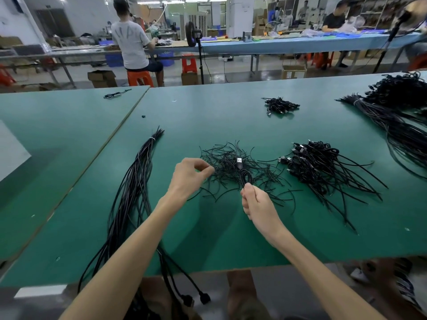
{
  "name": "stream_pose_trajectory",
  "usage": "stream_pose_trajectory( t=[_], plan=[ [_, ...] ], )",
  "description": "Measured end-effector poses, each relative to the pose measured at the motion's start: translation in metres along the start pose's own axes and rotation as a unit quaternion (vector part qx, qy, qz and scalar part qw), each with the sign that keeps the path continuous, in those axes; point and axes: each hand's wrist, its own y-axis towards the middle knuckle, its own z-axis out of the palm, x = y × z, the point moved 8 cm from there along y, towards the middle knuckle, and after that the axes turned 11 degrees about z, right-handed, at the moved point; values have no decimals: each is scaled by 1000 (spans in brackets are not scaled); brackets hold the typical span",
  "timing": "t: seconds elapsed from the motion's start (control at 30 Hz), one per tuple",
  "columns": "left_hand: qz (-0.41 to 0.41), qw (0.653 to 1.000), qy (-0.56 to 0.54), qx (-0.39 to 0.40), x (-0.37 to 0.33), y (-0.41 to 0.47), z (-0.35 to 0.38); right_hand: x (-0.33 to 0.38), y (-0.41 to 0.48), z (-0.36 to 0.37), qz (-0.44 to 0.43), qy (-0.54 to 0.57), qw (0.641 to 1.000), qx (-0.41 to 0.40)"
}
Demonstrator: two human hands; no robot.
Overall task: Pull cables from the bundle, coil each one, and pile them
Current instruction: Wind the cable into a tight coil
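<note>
Two bare hands work over a green table [231, 116] in the head view. The left hand [189, 174] reaches forward with its fingers curled. Its thumb and forefinger are pinched together at the left edge of a loose scatter of short black ties [219, 158] that lies mid-table. The single tie in the pinch is too thin to pick out.

The right hand [256, 204] is closed in a fist round the lower end of a coiled cable [242, 174]. It holds the coil up over the near side of the ties, and the coil's plug with a pale label points away from the person.

The bundle [136, 181] of long black cables lies to the left of the hands. A pale band binds it near its far end, and its near end hangs over the table's front edge, where a few plugs dangle.

To the right of the ties lies the pile [316, 165] of coiled cables, plugs toward the ties and tails fanning out to the right. A smaller pile [280, 106] lies farther back. At the far right lies a second bundle [402, 135], with a dark heap [397, 88] of cables behind it. One loose cable [115, 94] lies on the adjoining table to the left.

Beyond the table, a person [132, 42] sits on an orange stool [139, 78] at another bench, back to the camera.
</note>
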Motion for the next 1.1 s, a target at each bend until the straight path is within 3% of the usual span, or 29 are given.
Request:
stream_pose_trajectory(
  t=[0.1, 0.2, 0.47, 0.67, 0.77, 0.97, 1.1],
  plan=[
    [35, 982, -151, 107, -19, -12, 23, -1, 1, 0, 4, -1, 1000, -2],
    [44, 961, -218, 165, -30, -23, 42, -3, 2, 0, 10, 5, 1000, -4],
    [-62, 931, -301, 195, -15, -28, 66, -5, 3, 3, 1, -4, 1000, 0],
    [-91, 880, -378, 273, -14, -31, 80, -2, 2, 8, -17, -24, 999, 22],
    [-116, 860, -413, 276, -10, -32, 84, -2, 1, 11, -29, -48, 998, 28],
    [-49, 860, -423, 280, -13, -32, 82, -1, -2, 12, -29, -12, 998, 51],
    [-12, 838, -450, 308, -15, -35, 82, -1, -3, 13, -19, -1, 997, 73]
  ],
)
